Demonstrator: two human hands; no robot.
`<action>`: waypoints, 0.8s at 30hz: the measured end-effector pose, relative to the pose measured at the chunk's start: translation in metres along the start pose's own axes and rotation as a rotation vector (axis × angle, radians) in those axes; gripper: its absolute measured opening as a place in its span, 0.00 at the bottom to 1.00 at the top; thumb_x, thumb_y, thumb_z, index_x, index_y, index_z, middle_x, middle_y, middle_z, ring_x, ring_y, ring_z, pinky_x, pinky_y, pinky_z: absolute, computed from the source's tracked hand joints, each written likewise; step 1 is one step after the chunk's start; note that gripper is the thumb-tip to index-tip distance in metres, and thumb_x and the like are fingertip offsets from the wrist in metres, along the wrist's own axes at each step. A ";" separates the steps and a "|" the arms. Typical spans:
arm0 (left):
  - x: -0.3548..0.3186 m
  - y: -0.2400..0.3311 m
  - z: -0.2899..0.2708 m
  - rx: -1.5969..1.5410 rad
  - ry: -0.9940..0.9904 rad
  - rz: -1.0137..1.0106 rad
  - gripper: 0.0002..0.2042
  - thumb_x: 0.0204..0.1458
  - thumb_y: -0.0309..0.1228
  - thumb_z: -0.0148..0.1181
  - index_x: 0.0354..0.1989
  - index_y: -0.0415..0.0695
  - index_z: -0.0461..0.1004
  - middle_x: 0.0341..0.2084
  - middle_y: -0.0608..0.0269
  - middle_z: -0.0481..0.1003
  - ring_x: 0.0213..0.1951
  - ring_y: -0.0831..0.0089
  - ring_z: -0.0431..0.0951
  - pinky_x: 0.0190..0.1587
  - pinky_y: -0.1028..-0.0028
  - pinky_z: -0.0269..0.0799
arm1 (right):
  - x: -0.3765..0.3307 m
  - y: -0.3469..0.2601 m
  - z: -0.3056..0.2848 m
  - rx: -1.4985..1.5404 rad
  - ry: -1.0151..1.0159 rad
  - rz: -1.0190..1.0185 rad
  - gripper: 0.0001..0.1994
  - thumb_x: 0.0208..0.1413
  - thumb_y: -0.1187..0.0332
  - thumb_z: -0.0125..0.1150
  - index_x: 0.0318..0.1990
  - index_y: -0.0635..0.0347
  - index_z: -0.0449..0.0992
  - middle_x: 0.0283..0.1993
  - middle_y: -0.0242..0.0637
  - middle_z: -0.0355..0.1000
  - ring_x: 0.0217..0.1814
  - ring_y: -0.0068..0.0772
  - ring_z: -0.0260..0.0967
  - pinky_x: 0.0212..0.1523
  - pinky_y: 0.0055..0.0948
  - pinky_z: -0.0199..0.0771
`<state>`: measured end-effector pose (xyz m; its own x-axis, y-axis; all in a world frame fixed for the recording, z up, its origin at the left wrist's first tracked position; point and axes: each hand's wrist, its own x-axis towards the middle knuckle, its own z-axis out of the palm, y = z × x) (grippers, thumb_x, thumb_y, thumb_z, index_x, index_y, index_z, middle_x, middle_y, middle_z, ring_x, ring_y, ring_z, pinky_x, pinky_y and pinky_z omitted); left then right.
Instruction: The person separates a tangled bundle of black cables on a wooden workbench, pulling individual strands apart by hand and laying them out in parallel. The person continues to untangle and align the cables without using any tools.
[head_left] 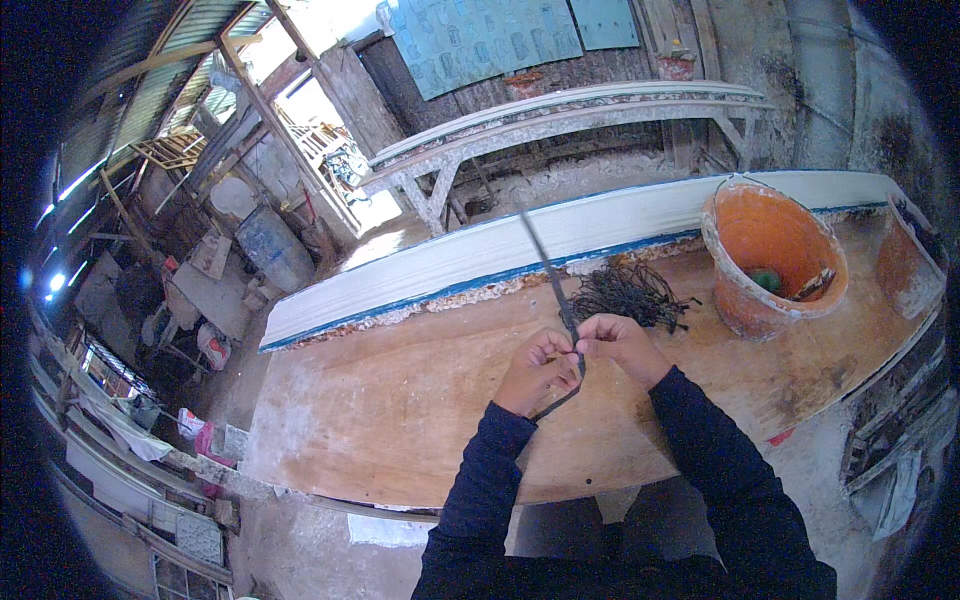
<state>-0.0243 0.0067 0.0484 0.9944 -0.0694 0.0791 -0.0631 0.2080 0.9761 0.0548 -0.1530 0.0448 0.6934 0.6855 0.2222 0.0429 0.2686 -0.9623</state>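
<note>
A thin dark strip (pixel 548 262) was held up over the table (pixel 400 420) by two hands. It was pinched by the fingers of the left hand (pixel 527 376) and of the right hand (pixel 632 346), which were squeezed close together and almost touching. The long end was pointed up and away, past a long white beam (pixel 430 270) with blue edges. A dark end was also seen below the left hand.

A messy pile of dark strips (pixel 630 297) was spread on the table, just behind the right hand. To the right of the pile, a big orange bucket (pixel 745 308) was seen, tipped a little and smeared with white. A round green thing (pixel 765 279) and a brown and white bit (pixel 818 284) could be seen inside it; what they were could not be told. Near the table's right end, another tub (pixel 908 270) was seen, coated with white stuff, but what was in it could not be made out.

Far off on the left, a blue drum (pixel 275 250) was seen. Darker marks were shown on a blue sheet (pixel 485 40) on the back wall, too blurry to be read.
</note>
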 end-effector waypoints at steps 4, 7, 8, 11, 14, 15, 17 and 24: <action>-0.001 0.000 0.002 -0.014 -0.013 0.012 0.07 0.47 0.27 0.55 0.32 0.43 0.64 0.22 0.67 0.68 0.21 0.79 0.72 0.21 0.82 0.68 | 0.000 -0.002 0.001 0.010 -0.025 -0.001 0.07 0.46 0.70 0.60 0.32 0.60 0.72 0.28 0.24 0.68 0.30 0.14 0.63 0.33 0.16 0.63; 0.000 -0.001 0.002 -0.079 0.093 0.015 0.06 0.49 0.29 0.54 0.32 0.43 0.64 0.22 0.67 0.68 0.20 0.79 0.72 0.21 0.82 0.68 | -0.001 -0.005 0.002 0.026 -0.027 -0.001 0.05 0.45 0.70 0.60 0.29 0.59 0.71 0.26 0.23 0.67 0.29 0.13 0.61 0.32 0.16 0.61; 0.000 0.001 0.003 -0.063 0.103 0.030 0.07 0.49 0.30 0.54 0.32 0.43 0.64 0.22 0.67 0.68 0.20 0.79 0.72 0.21 0.82 0.68 | -0.001 -0.006 0.003 0.033 -0.029 0.001 0.05 0.45 0.70 0.61 0.28 0.58 0.71 0.26 0.23 0.67 0.29 0.13 0.61 0.31 0.15 0.61; -0.001 0.006 0.004 -0.033 0.131 0.063 0.07 0.50 0.32 0.53 0.32 0.43 0.65 0.20 0.68 0.69 0.19 0.80 0.72 0.20 0.82 0.69 | -0.001 -0.006 0.004 0.033 -0.072 0.022 0.05 0.44 0.72 0.61 0.27 0.56 0.69 0.26 0.22 0.65 0.28 0.13 0.60 0.31 0.15 0.59; -0.001 0.002 0.003 -0.034 0.146 0.068 0.07 0.51 0.33 0.52 0.31 0.42 0.66 0.18 0.68 0.69 0.19 0.80 0.71 0.20 0.82 0.69 | -0.002 -0.008 0.007 0.019 -0.066 0.038 0.05 0.44 0.72 0.61 0.26 0.56 0.69 0.25 0.22 0.65 0.27 0.12 0.59 0.30 0.15 0.59; -0.001 0.002 0.002 -0.031 0.145 0.070 0.07 0.51 0.33 0.52 0.31 0.42 0.66 0.18 0.67 0.69 0.18 0.80 0.71 0.20 0.82 0.69 | -0.002 -0.007 0.007 0.022 -0.067 0.035 0.06 0.44 0.72 0.61 0.26 0.56 0.69 0.25 0.22 0.64 0.27 0.12 0.59 0.29 0.15 0.59; 0.000 0.001 0.002 -0.059 0.130 0.067 0.08 0.51 0.33 0.52 0.30 0.42 0.67 0.17 0.67 0.70 0.18 0.80 0.71 0.20 0.82 0.69 | -0.002 -0.003 0.004 0.029 -0.063 0.032 0.06 0.44 0.72 0.61 0.26 0.56 0.68 0.24 0.21 0.64 0.27 0.12 0.59 0.28 0.14 0.58; -0.002 0.002 0.003 -0.246 0.087 0.050 0.08 0.52 0.33 0.49 0.30 0.41 0.68 0.18 0.65 0.71 0.18 0.79 0.71 0.21 0.83 0.68 | -0.003 -0.006 0.006 0.107 -0.110 0.105 0.06 0.45 0.72 0.60 0.27 0.56 0.68 0.24 0.21 0.63 0.26 0.12 0.59 0.28 0.14 0.58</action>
<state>-0.0269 0.0045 0.0507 0.9948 0.0283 0.0978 -0.1002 0.4406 0.8921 0.0485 -0.1525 0.0510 0.6067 0.7821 0.1427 -0.1065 0.2578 -0.9603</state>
